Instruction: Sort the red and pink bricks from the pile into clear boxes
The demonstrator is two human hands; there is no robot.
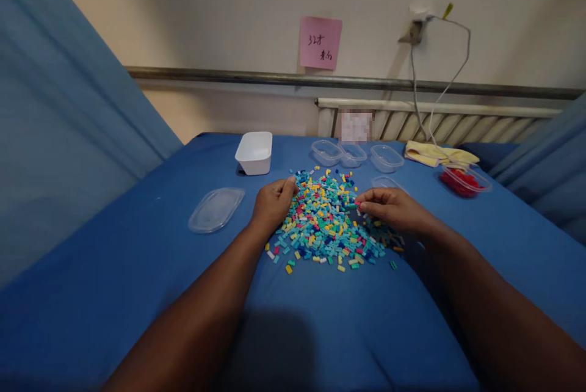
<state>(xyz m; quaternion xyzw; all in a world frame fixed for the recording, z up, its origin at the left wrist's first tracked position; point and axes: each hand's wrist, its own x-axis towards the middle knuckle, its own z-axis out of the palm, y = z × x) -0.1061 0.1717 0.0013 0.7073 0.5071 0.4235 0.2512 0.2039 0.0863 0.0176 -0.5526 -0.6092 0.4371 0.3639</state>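
Note:
A heap of small toy building bricks point(320, 221), in light blue, teal, yellow, navy, white and pinkish red, is spread over the blue sheet. At the heap's left edge is my left hand point(273, 199), its fingers curled in against the thumb; whatever they hold, if anything, is hidden. Over the right side, my right hand point(392, 207) pinches a pinkish-red brick point(359, 204) between thumb and fingertips. Several loose bricks lie along the near edge of the heap, and part of its right side is in the right hand's shadow.
Behind the heap stand a white tub point(255, 154) and several clear containers point(387, 159). A clear lid point(217, 210) lies at left. On the right are a container of red pieces point(464, 181) and a yellow cloth point(439, 153). A cable point(467, 44) hangs from the wall; curtains flank the blue-covered surface.

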